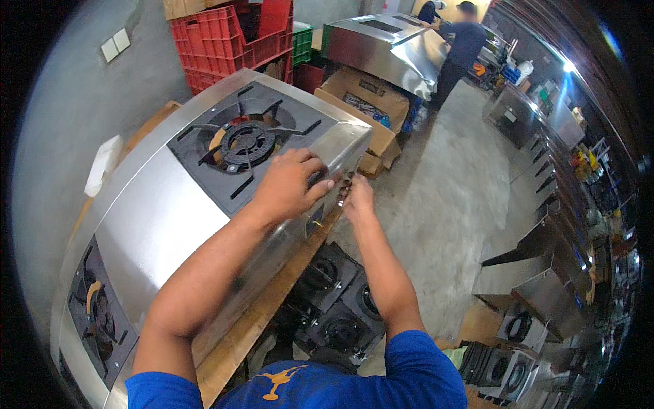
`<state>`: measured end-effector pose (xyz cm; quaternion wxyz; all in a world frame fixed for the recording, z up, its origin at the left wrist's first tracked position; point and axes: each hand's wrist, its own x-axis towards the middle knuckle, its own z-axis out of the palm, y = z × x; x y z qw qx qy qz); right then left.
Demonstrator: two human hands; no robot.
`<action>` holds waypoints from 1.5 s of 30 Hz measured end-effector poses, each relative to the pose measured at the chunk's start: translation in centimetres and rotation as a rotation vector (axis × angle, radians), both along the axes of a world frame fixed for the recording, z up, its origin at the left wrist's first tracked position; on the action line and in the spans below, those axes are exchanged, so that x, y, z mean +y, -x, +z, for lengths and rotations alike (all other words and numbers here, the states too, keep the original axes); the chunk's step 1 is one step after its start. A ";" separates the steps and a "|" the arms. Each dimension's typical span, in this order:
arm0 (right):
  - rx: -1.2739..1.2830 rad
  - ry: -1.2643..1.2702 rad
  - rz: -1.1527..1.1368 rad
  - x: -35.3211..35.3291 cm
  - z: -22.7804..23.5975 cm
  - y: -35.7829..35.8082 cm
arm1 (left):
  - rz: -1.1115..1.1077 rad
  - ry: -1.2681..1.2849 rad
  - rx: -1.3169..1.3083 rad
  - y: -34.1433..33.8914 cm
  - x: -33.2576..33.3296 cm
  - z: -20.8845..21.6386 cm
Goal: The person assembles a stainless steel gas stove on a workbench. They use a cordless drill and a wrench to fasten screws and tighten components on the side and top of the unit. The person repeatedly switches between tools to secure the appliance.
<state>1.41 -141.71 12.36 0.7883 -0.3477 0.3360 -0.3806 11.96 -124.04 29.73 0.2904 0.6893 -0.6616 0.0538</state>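
Note:
A stainless steel gas stove (pixel 191 232) lies before me, with a black burner (pixel 246 143) on its far part and another burner (pixel 101 310) on its near left part. My left hand (pixel 289 183) rests at the edge of the far burner's black plate, fingers bent and thumb apart, with nothing seen in it. By the stove's front panel, my right hand (pixel 359 198) is closed on a small dark metal part (pixel 345 191) with rounded lobes. Its exact kind, and whether it is fixed to the panel, I cannot tell.
Beneath the stove's front is a wooden edge (pixel 262 317), with black burner plates (pixel 334 293) below. Red crates (pixel 214 44) and an open cardboard box (pixel 371 102) stand beyond. Farther off, a person (pixel 463 48) stands by another steel unit (pixel 361 48). Steel panels (pixel 531 238) line the right.

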 end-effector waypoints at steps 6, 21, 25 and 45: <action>0.364 0.631 -0.216 -5.5 -3.4 2.4 | -0.016 -0.006 0.046 -0.3 0.1 -0.3; 0.475 0.898 0.245 -15.8 0.4 3.4 | 0.005 -0.025 0.020 0.0 0.1 0.0; 0.657 1.105 0.295 -17.4 2.0 3.7 | 0.016 -0.022 0.019 0.1 0.0 0.0; 0.194 0.404 -0.035 -2.5 -2.2 0.5 | 0.011 -0.015 0.004 0.0 0.0 -0.2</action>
